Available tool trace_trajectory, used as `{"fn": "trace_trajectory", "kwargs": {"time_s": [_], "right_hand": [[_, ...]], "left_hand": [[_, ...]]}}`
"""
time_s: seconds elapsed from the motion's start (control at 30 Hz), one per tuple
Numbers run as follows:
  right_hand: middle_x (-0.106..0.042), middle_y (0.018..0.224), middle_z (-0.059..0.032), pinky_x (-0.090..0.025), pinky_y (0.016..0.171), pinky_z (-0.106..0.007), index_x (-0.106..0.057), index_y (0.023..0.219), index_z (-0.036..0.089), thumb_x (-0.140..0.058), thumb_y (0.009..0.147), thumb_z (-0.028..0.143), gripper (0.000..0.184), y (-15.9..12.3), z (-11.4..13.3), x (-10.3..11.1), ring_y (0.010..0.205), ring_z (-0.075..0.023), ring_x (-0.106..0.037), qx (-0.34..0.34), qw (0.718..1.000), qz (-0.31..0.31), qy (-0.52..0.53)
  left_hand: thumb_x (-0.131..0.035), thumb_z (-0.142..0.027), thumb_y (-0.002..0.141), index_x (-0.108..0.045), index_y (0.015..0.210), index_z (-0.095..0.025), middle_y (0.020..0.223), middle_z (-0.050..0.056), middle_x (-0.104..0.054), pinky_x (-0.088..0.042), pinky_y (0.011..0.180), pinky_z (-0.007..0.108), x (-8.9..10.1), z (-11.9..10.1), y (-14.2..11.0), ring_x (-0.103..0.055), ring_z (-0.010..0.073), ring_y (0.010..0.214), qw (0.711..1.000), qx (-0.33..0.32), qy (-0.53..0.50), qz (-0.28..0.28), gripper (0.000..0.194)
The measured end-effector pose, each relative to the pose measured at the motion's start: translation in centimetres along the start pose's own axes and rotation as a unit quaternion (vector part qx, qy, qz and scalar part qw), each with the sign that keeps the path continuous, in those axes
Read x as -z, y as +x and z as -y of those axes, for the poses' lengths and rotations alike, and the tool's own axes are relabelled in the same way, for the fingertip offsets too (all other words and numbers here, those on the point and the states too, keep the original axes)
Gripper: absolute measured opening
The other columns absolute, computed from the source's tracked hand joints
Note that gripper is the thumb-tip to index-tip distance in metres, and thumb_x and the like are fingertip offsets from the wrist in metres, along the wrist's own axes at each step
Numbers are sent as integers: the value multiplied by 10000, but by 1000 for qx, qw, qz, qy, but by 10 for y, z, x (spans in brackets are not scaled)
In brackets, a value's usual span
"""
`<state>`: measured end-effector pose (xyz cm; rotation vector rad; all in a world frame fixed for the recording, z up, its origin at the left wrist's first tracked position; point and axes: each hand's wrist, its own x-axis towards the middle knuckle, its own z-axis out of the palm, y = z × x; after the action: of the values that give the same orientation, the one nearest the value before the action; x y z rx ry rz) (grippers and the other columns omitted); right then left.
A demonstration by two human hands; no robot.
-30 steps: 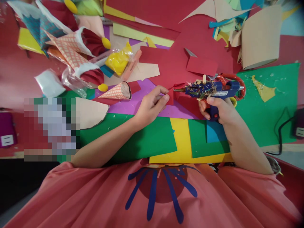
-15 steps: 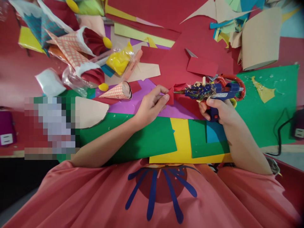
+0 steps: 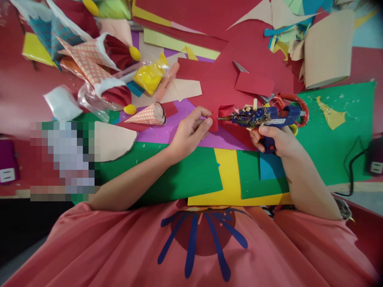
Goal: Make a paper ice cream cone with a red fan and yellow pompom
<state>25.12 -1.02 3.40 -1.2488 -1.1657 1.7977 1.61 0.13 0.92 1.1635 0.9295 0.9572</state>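
Observation:
Pinched between the thumb and fingers of my left hand (image 3: 193, 129) is a small piece of red paper (image 3: 214, 120). My right hand (image 3: 277, 139) grips a dark blue glue gun (image 3: 271, 116), its front crusted with dried glue and scraps. The gun's metal nozzle points left and meets the right edge of the red paper; whether glue is coming out is too small to tell. Left of my left hand, a small checkered paper cone (image 3: 148, 114) lies on its side. Behind the gun sit red-handled scissors (image 3: 304, 107), partly hidden.
Checkered cones with red pleated insides (image 3: 112, 89) lie at the upper left beside a yellow clay packet (image 3: 151, 75). A beige paper cylinder (image 3: 328, 50) stands at the upper right. Green sheets (image 3: 344, 155) and a purple sheet (image 3: 179, 107) cover the table. A black cord (image 3: 351, 175) runs at right.
The glue gun's nozzle has shifted very slightly left and down along the red paper's edge. My left hand keeps its pinch almost unmoved.

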Motion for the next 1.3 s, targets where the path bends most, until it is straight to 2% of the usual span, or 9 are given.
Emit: {"fn": "trace_trajectory", "kwargs": {"time_s": [0.53, 0.9, 1.3], "right_hand": [[-515, 476, 24, -303, 389, -241, -546, 588, 167, -657, 824, 409, 356, -2, -3, 3, 368, -61, -481, 4, 1000, 26, -15], [-519, 464, 32, -298, 383, -247, -553, 560, 180, -671, 793, 442, 370, -1, -3, 4, 358, -70, -476, -6, 999, 19, -26], [-529, 468, 27, -300, 381, -267, -559, 550, 200, -680, 771, 431, 342, -2, -2, 3, 362, -89, -467, -22, 999, 14, -29]], "left_hand": [[-645, -673, 761, -444, 803, -204, 474, -124, -322, -182, 352, 131, 0, -1, 1, -297, 18, 374, 1000, 2, 0, -7, 512], [-644, -664, 772, -453, 803, -212, 483, -125, -283, -175, 345, 136, 0, 0, 2, -280, 16, 365, 1000, -1, -8, -11, 492], [-652, -643, 779, -457, 802, -208, 482, -123, -308, -179, 351, 142, 0, 1, 2, -286, 16, 368, 999, -14, -21, -20, 477]]}}
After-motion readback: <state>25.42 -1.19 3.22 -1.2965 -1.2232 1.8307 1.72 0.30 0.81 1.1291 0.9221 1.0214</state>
